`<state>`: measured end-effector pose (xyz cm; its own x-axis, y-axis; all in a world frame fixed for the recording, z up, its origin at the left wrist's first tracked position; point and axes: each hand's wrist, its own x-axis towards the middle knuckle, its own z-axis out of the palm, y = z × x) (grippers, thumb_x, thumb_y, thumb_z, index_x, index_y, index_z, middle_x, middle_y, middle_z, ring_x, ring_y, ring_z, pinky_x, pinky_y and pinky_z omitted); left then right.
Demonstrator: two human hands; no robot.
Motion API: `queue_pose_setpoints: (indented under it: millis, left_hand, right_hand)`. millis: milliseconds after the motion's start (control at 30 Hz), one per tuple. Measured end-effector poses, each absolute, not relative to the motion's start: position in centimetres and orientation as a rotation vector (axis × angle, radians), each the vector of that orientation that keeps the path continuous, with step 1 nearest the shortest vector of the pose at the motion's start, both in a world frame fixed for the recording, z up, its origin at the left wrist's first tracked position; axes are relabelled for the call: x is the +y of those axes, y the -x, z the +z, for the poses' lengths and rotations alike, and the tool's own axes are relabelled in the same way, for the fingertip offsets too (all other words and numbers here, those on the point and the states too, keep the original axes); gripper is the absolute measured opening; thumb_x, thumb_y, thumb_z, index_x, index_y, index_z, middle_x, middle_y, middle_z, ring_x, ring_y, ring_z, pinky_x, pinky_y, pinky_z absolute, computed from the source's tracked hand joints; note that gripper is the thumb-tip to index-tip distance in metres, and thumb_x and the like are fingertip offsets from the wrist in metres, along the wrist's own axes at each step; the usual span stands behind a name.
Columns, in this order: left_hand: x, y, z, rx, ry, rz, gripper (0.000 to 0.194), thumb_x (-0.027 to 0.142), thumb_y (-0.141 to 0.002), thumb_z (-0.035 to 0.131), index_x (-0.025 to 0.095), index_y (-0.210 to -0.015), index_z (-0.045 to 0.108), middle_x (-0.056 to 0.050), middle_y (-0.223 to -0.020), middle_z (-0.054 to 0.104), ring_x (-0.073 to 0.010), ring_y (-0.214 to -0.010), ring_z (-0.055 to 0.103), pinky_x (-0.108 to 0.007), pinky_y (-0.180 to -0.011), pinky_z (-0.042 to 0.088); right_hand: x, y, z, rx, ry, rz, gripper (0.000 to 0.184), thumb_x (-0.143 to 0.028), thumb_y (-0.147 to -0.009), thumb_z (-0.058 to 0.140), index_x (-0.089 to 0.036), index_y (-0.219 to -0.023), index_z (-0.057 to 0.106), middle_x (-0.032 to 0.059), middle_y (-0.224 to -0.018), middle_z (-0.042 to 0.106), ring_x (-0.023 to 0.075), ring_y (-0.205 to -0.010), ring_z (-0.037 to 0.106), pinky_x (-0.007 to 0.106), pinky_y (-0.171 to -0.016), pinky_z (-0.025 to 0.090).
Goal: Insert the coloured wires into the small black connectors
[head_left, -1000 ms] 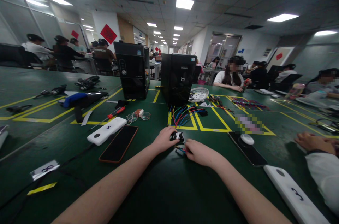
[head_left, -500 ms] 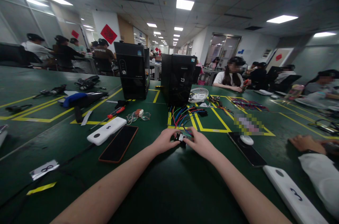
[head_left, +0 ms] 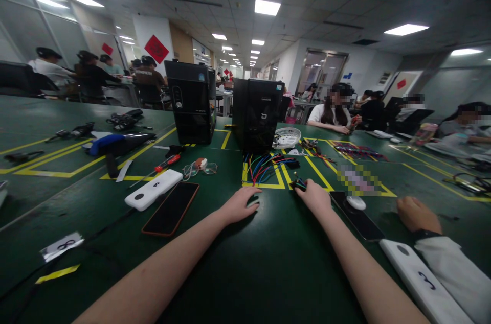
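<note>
My left hand (head_left: 241, 204) rests low over the green table, thumb and fingers apart, with nothing in it. Just beyond its fingertips lies a fan of red, blue, green and black wires (head_left: 264, 168) inside a yellow-taped box. To the right, my right hand (head_left: 315, 198) is closed on a small dark part (head_left: 298, 184) with a bit of green and wire-like ends showing. The fingers partly cover that part, so its exact kind cannot be made out.
Two black computer towers (head_left: 192, 104) (head_left: 261, 114) stand ahead. A white basket (head_left: 287, 137) is beside them. Left lie a phone (head_left: 171, 209), a white power bank (head_left: 154, 189), glasses (head_left: 200, 167) and a screwdriver (head_left: 168, 163). Right are another phone (head_left: 358, 219) and a co-worker's hand (head_left: 419, 214).
My hands have parted. The right one has moved right, carrying the small dark part away from the left hand, which has let go. The co-worker's hand at right has shifted left.
</note>
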<state>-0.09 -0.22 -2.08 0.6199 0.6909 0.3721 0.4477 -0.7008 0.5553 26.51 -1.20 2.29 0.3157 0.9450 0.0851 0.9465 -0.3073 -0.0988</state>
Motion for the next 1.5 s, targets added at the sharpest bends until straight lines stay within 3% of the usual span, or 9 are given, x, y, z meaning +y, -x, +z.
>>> queue_pose_setpoints:
  millis: [300,467,633,733,900,1133,1500]
  left_hand:
    - [-0.1,0.1,-2.2,0.882,-2.490,0.779,0.032,0.024,-0.081,0.057,0.020,-0.113,0.054,-0.007,-0.116,0.058,-0.0218,-0.110,0.050,-0.037,-0.099,0.038]
    - [-0.1,0.1,-2.2,0.869,-2.499,0.764,0.029,0.024,-0.082,0.056,0.020,-0.111,0.056,-0.007,-0.115,0.058,-0.0216,-0.111,0.050,-0.038,-0.100,0.037]
    - [-0.2,0.1,-2.1,0.871,-2.505,0.740,0.024,0.024,-0.083,0.055,0.021,-0.106,0.060,-0.006,-0.115,0.059,-0.0216,-0.111,0.050,-0.038,-0.099,0.037]
    - [-0.3,0.1,-2.0,0.881,-2.504,0.745,0.021,0.025,-0.083,0.055,0.021,-0.103,0.062,-0.006,-0.114,0.059,-0.0217,-0.110,0.050,-0.038,-0.099,0.037]
    - [-0.2,0.0,-2.0,0.888,-2.501,0.726,0.021,0.025,-0.083,0.055,0.021,-0.101,0.063,-0.007,-0.113,0.059,-0.0220,-0.109,0.051,-0.039,-0.098,0.038]
    - [-0.2,0.0,-2.0,0.885,-2.511,0.724,0.019,0.025,-0.083,0.055,0.021,-0.100,0.063,-0.006,-0.113,0.059,-0.0214,-0.109,0.051,-0.038,-0.098,0.038]
    - [-0.3,0.0,-1.9,0.878,-2.515,0.733,0.018,0.025,-0.083,0.055,0.022,-0.099,0.064,-0.005,-0.110,0.060,-0.0213,-0.107,0.052,-0.037,-0.097,0.039]
  right_hand:
    - [0.5,-32.0,1.0,-1.440,2.659,-0.009,0.047,-0.054,-0.081,0.043,-0.012,-0.097,0.057,0.0189,-0.092,0.064,0.0299,-0.088,0.063,0.037,-0.068,0.047]
    - [0.3,-32.8,1.0,-1.371,2.544,-0.008,0.060,-0.059,-0.082,0.037,-0.008,-0.110,0.049,0.0211,-0.093,0.063,0.0316,-0.087,0.062,0.037,-0.066,0.046]
    - [0.1,-35.3,0.9,-1.526,2.335,-0.042,0.033,-0.038,-0.088,0.035,-0.015,-0.099,0.057,0.0135,-0.092,0.065,0.0250,-0.086,0.061,0.030,-0.067,0.041]
    - [0.2,-36.1,0.7,-1.529,2.270,-0.068,0.027,-0.035,-0.086,0.041,-0.017,-0.094,0.060,0.0104,-0.088,0.066,0.0231,-0.083,0.060,0.029,-0.065,0.038]
    - [0.2,-36.1,0.7,-1.438,2.229,-0.128,0.030,-0.039,-0.084,0.044,-0.016,-0.093,0.061,0.0104,-0.085,0.065,0.0222,-0.080,0.058,0.029,-0.063,0.037]
    - [0.2,-35.9,0.8,-1.486,2.217,-0.136,0.025,-0.028,-0.082,0.047,-0.015,-0.096,0.062,0.0103,-0.091,0.065,0.0218,-0.084,0.058,0.029,-0.068,0.038]
    - [0.5,-35.3,0.8,-1.606,2.174,-0.107,0.032,-0.025,-0.082,0.043,-0.013,-0.105,0.061,0.0117,-0.098,0.065,0.0216,-0.088,0.058,0.028,-0.073,0.040]
